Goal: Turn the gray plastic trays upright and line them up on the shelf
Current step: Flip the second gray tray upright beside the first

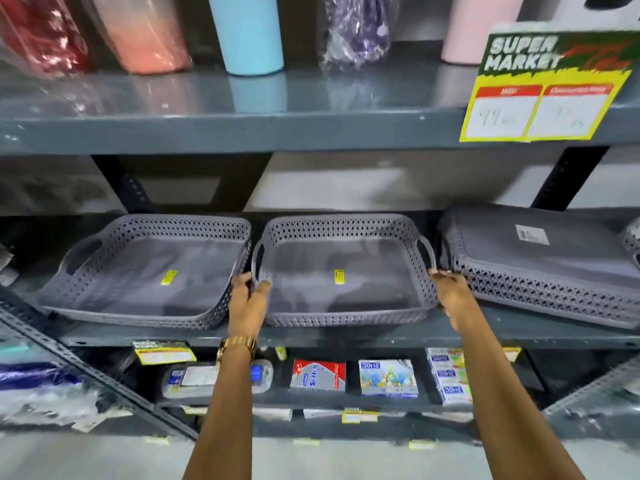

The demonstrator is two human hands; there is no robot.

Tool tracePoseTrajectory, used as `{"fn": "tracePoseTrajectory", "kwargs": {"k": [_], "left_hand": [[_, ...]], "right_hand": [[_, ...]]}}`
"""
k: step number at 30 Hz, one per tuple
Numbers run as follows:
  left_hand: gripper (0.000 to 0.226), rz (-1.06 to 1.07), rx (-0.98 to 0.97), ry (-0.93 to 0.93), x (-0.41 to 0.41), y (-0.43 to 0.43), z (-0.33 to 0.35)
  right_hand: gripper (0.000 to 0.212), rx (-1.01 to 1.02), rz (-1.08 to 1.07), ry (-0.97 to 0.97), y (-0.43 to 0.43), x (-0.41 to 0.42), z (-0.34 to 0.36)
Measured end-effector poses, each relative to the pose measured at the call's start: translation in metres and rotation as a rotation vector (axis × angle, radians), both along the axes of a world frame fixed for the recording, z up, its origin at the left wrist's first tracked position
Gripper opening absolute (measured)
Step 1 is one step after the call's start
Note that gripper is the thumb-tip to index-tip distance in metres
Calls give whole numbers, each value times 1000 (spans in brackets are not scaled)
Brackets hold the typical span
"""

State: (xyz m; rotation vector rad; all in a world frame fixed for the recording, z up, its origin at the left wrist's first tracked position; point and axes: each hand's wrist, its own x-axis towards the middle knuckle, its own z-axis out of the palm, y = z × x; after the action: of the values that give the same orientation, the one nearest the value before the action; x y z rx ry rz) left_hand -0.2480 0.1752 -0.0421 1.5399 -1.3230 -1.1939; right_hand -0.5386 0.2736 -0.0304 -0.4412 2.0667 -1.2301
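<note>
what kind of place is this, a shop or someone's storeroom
Most likely a supermarket aisle. A yellow price sign reading "SUPER MARKET" hangs from the upper shelf, small price tags line the shelf edges, and identical gray trays carry yellow stickers.

Matt gray plastic trays (341,271) with perforated lattice walls sit on a glossy painted metal shelf (242,129); at 1 o'clock, a paper sign (543,88).

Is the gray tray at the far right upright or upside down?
Upside down: the far-right tray shows its flat base on top, white label facing up, rim down on the shelf.
</note>
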Motion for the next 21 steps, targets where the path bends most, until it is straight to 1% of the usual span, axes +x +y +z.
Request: {"fn": "tracePoseTrajectory", "kwargs": {"k": [3, 5, 8, 9, 10, 11, 13, 14, 15, 16, 18, 20, 21], "left_hand": [[54, -19, -107, -156, -10, 4, 0], [62, -37, -235, -334, -20, 10, 3], [60, -22, -472, -671, -40, 20, 10], [58, -19, -538, -745, -47, 22, 14], [57, -35, -589, -771, -57, 24, 19], [55, -67, -620, -749, -67, 26, 23], [49, -160, -625, -584, -94, 32, 34], [46, -203, -613, -496, -109, 36, 39], [43, -243, -598, -428, -129, 39, 42], [41, -280, -579, -379, -147, 42, 44], [38, -352, -566, -319, -189, 47, 46], [38, -413, -548, -280, -237, 55, 47], [39, -444, -516, -273, -259, 59, 46]], "right_hand": [[42, -1, 6, 25, 5, 2, 3], [42, -25, 25, 27, 6, 0, 3], [31, -90, 46, 48, 14, -7, 7], [31, -135, 58, 58, 17, -10, 8], [31, -191, 61, 61, 21, -17, 9], [33, -243, 57, 66, 26, -21, 12], [40, -340, 32, 95, 37, -40, 18], [37, -374, 12, 125, 42, -51, 21], [29, -394, -17, 159, 48, -64, 26], [25, -402, -41, 206, 53, -77, 30], [26, -404, -86, 306, 63, -108, 36], [29, -342, -110, 403, 73, -146, 37], [30, -284, -87, 445, 77, -162, 36]]}}
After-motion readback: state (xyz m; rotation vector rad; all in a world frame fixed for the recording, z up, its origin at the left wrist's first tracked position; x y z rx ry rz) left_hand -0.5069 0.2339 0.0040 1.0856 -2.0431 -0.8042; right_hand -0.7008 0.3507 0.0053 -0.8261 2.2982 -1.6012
